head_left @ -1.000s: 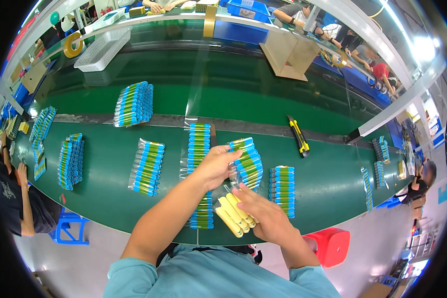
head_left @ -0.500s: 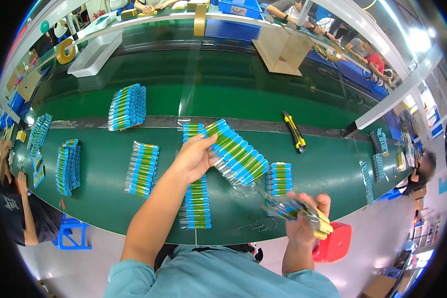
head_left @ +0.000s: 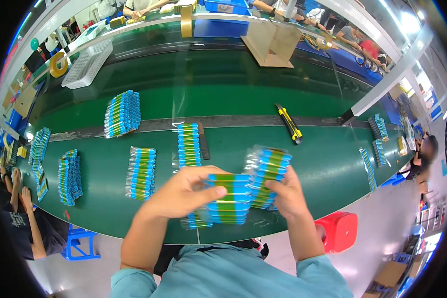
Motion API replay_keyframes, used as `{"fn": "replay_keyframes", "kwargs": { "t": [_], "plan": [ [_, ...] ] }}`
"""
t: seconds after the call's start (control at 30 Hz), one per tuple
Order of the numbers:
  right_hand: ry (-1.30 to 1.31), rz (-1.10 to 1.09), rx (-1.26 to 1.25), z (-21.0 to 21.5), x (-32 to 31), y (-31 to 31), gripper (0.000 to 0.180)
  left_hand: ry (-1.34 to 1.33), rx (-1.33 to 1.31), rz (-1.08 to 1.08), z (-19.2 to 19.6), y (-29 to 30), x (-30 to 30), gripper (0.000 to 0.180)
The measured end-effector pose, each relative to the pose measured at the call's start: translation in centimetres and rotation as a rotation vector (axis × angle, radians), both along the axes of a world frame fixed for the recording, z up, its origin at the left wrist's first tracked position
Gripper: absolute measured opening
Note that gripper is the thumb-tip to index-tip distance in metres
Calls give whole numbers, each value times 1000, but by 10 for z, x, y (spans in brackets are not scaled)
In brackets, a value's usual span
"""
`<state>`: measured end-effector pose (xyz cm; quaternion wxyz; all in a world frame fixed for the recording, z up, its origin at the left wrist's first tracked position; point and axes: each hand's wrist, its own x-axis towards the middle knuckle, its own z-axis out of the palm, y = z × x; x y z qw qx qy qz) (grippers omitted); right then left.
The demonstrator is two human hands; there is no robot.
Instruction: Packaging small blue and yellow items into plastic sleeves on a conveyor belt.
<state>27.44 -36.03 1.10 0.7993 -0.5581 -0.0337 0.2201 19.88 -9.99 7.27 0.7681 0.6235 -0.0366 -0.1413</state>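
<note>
My left hand (head_left: 186, 192) is closed on a flat pack of blue strips with a green band (head_left: 231, 198), its thumb across the top. Close beside it, my right hand (head_left: 290, 196) grips a similar banded pack (head_left: 270, 169) in clear film, tilted and slightly blurred. Both packs are held above the near part of the green table, close together or overlapping; whether they touch I cannot tell. Beyond my left hand lies another banded pack (head_left: 188, 146), with a dark strip (head_left: 203, 141) along its right side. My left hand partly covers one more pack (head_left: 198, 221) near the table edge.
More banded packs lie to the left, including a single pack (head_left: 141, 174) and a stack (head_left: 122, 114). A yellow-black utility knife (head_left: 289, 124) rests farther back. Beyond are a white basket (head_left: 88, 64) and a cardboard piece (head_left: 270, 44). A red stool (head_left: 340, 231) stands right.
My left hand has lowered its pack toward me and turned it. My right hand has come up and inward, bringing its pack beside the other. The view has shifted slightly.
</note>
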Motion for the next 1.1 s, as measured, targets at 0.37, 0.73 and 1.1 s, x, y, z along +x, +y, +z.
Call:
{"fn": "replay_keyframes", "kwargs": {
  "t": [0.37,0.73,1.1],
  "plan": [
    [106,-43,299,-12,-29,43,55,-195,276,334,-20,-52,10,32],
    [-253,-192,151,-39,-42,50,52,-809,725,619,-46,-79,5,51],
    [45,-157,210,-11,-43,37,47,-396,301,527,-56,-68,-12,77]
  ]
}}
